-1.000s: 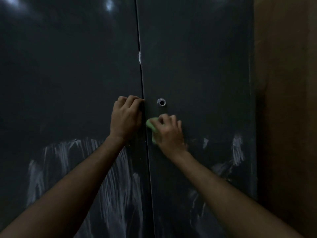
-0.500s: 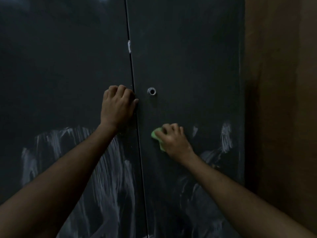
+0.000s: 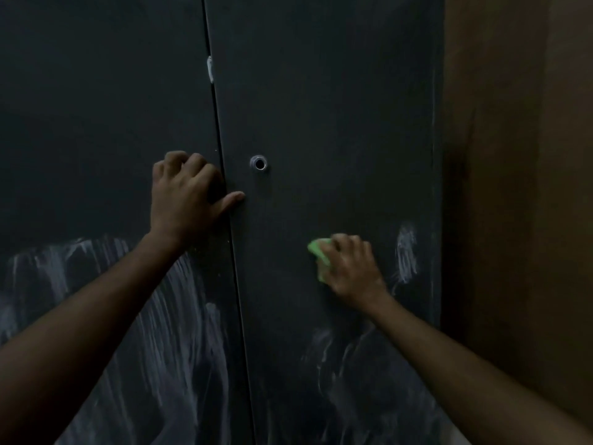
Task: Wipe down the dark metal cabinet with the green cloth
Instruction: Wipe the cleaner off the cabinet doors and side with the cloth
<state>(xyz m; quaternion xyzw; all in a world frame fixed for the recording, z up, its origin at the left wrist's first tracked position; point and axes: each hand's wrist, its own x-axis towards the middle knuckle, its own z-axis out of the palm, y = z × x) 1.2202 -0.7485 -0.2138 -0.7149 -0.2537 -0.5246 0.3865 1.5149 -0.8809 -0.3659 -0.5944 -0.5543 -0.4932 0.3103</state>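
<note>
Head view first, nearest me: my two forearms rise from the bottom corners toward the dark metal cabinet (image 3: 337,91). My right hand (image 3: 349,268) has its fingers (image 3: 353,248) curled over the green cloth (image 3: 319,252), bunching it and pressing it flat against the right door, low and to the right of the round lock (image 3: 259,163). Only the cloth's left edge peeks out past my knuckles. My left hand (image 3: 186,197) braces at the centre seam (image 3: 224,187); its fingers are curled at the left door's edge, though I cannot tell whether they hook round it, and the thumb lies out straight on the right door.

White smears (image 3: 167,332) streak the lower part of both doors, and a separate patch (image 3: 407,252) sits just right of the cloth. Beyond the cabinet, a brown wall (image 3: 519,187) runs alongside.

I judge the wiping about midway: the upper panels look clean, the lower ones don't. To do this stroke well, I'd keep firm, even pressure, sweep right over that patch, then work downward in overlapping passes, holding the door steady so it doesn't flex.
</note>
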